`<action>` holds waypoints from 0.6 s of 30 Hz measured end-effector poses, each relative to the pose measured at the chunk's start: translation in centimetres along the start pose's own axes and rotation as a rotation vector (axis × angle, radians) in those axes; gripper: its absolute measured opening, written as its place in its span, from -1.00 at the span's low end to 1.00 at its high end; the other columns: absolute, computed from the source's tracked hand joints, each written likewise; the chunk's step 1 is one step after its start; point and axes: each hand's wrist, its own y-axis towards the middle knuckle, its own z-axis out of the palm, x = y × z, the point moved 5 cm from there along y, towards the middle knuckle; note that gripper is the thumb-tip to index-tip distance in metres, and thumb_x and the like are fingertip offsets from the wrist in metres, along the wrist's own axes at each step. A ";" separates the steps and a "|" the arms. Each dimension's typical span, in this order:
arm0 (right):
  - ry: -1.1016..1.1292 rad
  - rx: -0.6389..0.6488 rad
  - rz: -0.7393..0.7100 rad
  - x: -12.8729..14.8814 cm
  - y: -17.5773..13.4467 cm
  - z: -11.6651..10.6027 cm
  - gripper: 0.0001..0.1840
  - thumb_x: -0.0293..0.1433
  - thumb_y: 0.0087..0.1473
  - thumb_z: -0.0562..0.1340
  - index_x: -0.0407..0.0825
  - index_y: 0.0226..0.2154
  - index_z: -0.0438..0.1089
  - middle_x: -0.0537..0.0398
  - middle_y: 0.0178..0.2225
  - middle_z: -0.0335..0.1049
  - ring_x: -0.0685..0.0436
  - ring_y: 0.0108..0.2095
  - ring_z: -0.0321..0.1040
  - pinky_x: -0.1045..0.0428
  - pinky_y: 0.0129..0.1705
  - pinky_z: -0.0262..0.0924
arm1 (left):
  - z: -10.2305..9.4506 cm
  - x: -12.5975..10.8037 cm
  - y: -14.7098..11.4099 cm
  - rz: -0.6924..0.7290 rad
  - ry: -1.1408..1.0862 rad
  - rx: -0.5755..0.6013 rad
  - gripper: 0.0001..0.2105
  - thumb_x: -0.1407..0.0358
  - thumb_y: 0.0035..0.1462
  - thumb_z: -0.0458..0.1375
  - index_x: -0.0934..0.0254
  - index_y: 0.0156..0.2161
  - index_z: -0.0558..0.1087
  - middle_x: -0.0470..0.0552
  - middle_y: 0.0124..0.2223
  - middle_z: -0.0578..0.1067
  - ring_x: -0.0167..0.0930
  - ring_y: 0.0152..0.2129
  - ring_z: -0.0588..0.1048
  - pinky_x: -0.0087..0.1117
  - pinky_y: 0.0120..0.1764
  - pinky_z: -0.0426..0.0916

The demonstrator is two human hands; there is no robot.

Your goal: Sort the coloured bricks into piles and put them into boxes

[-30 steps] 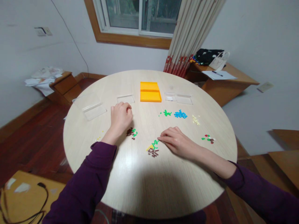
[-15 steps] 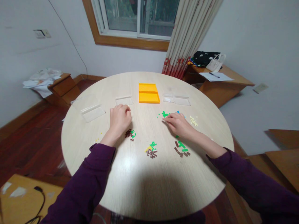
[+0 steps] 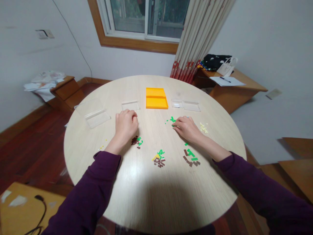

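My left hand is closed with its fingers curled over the table, near a small clear plastic tray; whatever its fingertips hold is hidden. Just below its wrist lies a pile of dark brown bits with some green ones. My right hand has thumb and fingers pressed together at the edge of a scatter of small green pieces. What is between those fingertips is too small to tell. Blue bits are mostly covered by the right hand, and pale yellow pieces lie to its right.
An orange box lies open at the back of the round table. Clear cases stand on either side. Nearer lie brown pieces, a yellow piece and larger brown plates. Tiny yellow bits lie left.
My right hand has shifted slightly, drawing its fingertips in toward the green pieces and covering more of the blue bits. My left hand stays nearly in place.
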 end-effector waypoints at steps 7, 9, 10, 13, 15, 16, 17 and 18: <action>0.104 0.001 0.041 -0.1 -0.3 -0.2 -0.74 -0.35 0.22 0.09 0.02 -0.34 0.49 -0.06 -0.32 0.45 -0.22 -0.22 0.29 -0.10 -0.20 0.01 | -0.1 0.0 0.0 -0.009 0.003 0.003 -0.74 0.41 0.08 -0.09 0.26 -0.35 0.46 0.13 -0.23 0.52 -0.19 -0.20 0.44 -0.14 -0.08 0.19; 0.174 0.014 0.055 -0.1 -0.8 -0.4 -0.76 -0.36 0.21 0.11 0.01 -0.36 0.49 -0.04 -0.32 0.46 -0.20 -0.22 0.32 -0.10 -0.17 0.05 | 0.0 0.0 0.0 -0.004 0.004 0.000 -0.74 0.41 0.08 -0.09 0.25 -0.36 0.46 0.13 -0.23 0.52 -0.20 -0.21 0.43 -0.15 -0.08 0.19; 0.223 0.026 0.073 -0.1 -1.0 -0.5 -0.76 -0.37 0.20 0.11 0.00 -0.37 0.49 -0.04 -0.33 0.46 -0.19 -0.23 0.34 -0.10 -0.16 0.08 | 0.0 0.0 0.0 -0.002 0.004 -0.003 -0.75 0.41 0.08 -0.09 0.25 -0.36 0.46 0.13 -0.23 0.52 -0.20 -0.21 0.43 -0.15 -0.08 0.19; 0.356 0.100 0.178 -0.6 -1.4 -0.5 -0.78 -0.38 0.14 0.14 -0.02 -0.43 0.49 -0.03 -0.37 0.48 -0.16 -0.31 0.36 -0.07 -0.21 0.15 | 0.1 0.0 0.0 0.009 0.007 -0.007 -0.75 0.40 0.08 -0.09 0.25 -0.37 0.45 0.12 -0.24 0.52 -0.21 -0.22 0.43 -0.15 -0.09 0.19; 0.383 0.146 0.279 -1.2 -1.5 -0.5 -0.79 -0.37 0.11 0.16 -0.03 -0.48 0.47 -0.02 -0.41 0.47 -0.14 -0.37 0.36 -0.04 -0.28 0.16 | 0.1 0.0 0.0 0.013 0.007 -0.001 -0.75 0.40 0.08 -0.10 0.26 -0.36 0.45 0.12 -0.24 0.52 -0.21 -0.22 0.43 -0.15 -0.09 0.20; 0.375 0.157 0.322 -1.4 -1.6 -0.5 -0.79 -0.37 0.09 0.17 -0.03 -0.50 0.46 -0.01 -0.43 0.47 -0.13 -0.38 0.35 -0.04 -0.31 0.15 | 0.1 0.0 0.0 0.015 0.007 0.004 -0.74 0.40 0.08 -0.10 0.27 -0.36 0.46 0.13 -0.24 0.52 -0.21 -0.23 0.43 -0.15 -0.08 0.20; 0.355 0.159 0.351 -1.6 -1.6 -0.5 -0.79 -0.36 0.09 0.17 -0.03 -0.51 0.45 -0.01 -0.43 0.47 -0.13 -0.39 0.35 -0.03 -0.32 0.15 | 0.2 0.0 0.0 0.016 0.006 0.009 -0.74 0.40 0.08 -0.10 0.28 -0.36 0.46 0.14 -0.24 0.52 -0.21 -0.23 0.43 -0.15 -0.08 0.20; 0.324 0.149 0.365 -1.7 -1.6 -0.6 -0.79 -0.36 0.09 0.17 -0.03 -0.51 0.45 -0.01 -0.43 0.47 -0.14 -0.38 0.34 -0.04 -0.31 0.14 | 0.2 0.0 0.0 0.016 0.006 0.013 -0.73 0.40 0.08 -0.10 0.28 -0.35 0.46 0.14 -0.24 0.52 -0.21 -0.23 0.43 -0.15 -0.08 0.20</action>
